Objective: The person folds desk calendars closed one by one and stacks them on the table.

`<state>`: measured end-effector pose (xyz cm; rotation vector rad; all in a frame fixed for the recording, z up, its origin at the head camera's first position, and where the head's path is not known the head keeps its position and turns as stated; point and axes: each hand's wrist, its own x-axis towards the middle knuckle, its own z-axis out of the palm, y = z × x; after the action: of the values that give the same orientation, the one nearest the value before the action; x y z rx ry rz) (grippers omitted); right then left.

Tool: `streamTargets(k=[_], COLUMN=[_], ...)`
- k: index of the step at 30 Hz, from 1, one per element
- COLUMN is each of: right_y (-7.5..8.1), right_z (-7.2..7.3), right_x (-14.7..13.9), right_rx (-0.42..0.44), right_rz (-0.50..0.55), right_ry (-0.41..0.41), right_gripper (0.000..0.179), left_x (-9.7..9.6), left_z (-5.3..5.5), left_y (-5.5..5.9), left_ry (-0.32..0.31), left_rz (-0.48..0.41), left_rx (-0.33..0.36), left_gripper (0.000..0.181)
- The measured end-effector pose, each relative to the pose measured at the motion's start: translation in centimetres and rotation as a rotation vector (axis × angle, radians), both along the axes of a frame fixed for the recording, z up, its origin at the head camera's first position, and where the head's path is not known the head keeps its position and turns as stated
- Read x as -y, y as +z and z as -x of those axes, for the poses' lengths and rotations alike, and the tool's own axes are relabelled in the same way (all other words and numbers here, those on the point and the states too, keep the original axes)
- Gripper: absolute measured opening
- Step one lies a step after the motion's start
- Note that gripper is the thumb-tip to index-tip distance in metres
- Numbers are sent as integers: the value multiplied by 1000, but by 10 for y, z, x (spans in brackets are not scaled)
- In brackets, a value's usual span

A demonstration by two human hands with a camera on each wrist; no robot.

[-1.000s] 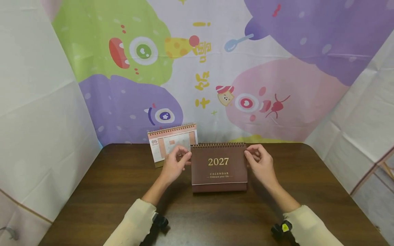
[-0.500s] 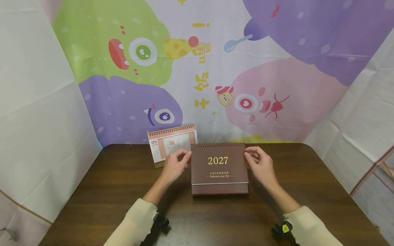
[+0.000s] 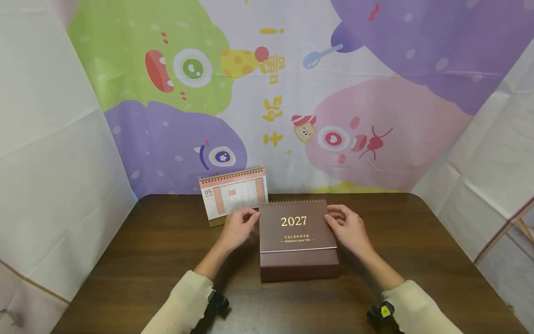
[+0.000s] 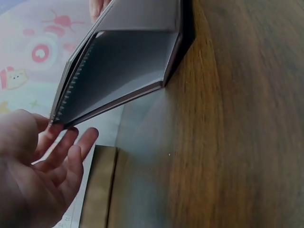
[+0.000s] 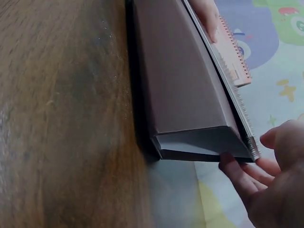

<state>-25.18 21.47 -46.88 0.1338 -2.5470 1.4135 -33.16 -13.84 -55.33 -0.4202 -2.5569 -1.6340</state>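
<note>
A brown 2027 desk calendar (image 3: pixel 298 234) stands like a tent on the table, its cover leaning back and its spiral edge at the top. My left hand (image 3: pixel 238 229) pinches the calendar's upper left corner by the spiral; in the left wrist view, the other fingers of that hand (image 4: pixel 42 166) spread loosely below the corner. My right hand (image 3: pixel 349 229) holds the upper right corner, and in the right wrist view a fingertip of it (image 5: pixel 280 175) touches the calendar's open side end. The hollow inside of the brown calendar (image 4: pixel 128 66) shows in the left wrist view.
A pink and white desk calendar (image 3: pixel 239 190) showing 05 stands behind and to the left, partly hidden by the left hand and the brown calendar. Beyond the wooden table's (image 3: pixel 167 260) far edge hangs a cartoon-printed curtain (image 3: pixel 283 171). White cloth walls (image 3: pixel 50 139) flank both sides.
The brown calendar's base has come closer to me and its front strip looks deeper. Its spiral edge has dropped lower and the cover leans back more. Both hands moved down slightly with it.
</note>
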Motion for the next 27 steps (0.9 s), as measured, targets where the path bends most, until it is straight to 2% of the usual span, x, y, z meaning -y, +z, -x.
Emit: streamTargets(k=[5, 10, 11, 15, 18, 20, 22, 24, 27], right_y=[-3, -4, -4, -9, -44, -73, -97, -106, -109], right_z=[0, -1, -1, 1, 23, 41, 57, 63, 64], right_x=[0, 1, 1, -3, -21, -36, -47, -51, -52], right_rx=[37, 70, 80, 124, 129, 139, 159, 194, 204], right_rz=[-59, -130, -145, -177, -187, -200, -218, -229, -246], right_ry=[30, 69, 75, 99, 116, 135, 141, 147, 139], right_gripper=[37, 47, 48, 56, 71, 81, 90, 94, 94], left_x=[0, -3, -4, -13, -21, -24, -26, -27, -28], left_z=[-1, -7, -9, -35, -55, -60, -61, -61, -62], left_y=[0, 4, 6, 37, 62, 66, 66, 64, 63], left_ry=[23, 0, -14, -54, -53, -53, -55, -63, -61], left_rz=[116, 98, 92, 81, 97, 114, 132, 140, 143], left_rx=[78, 177, 179, 191, 215, 242, 246, 246, 239], left_gripper=[27, 31, 33, 36, 34, 35, 37, 38, 39])
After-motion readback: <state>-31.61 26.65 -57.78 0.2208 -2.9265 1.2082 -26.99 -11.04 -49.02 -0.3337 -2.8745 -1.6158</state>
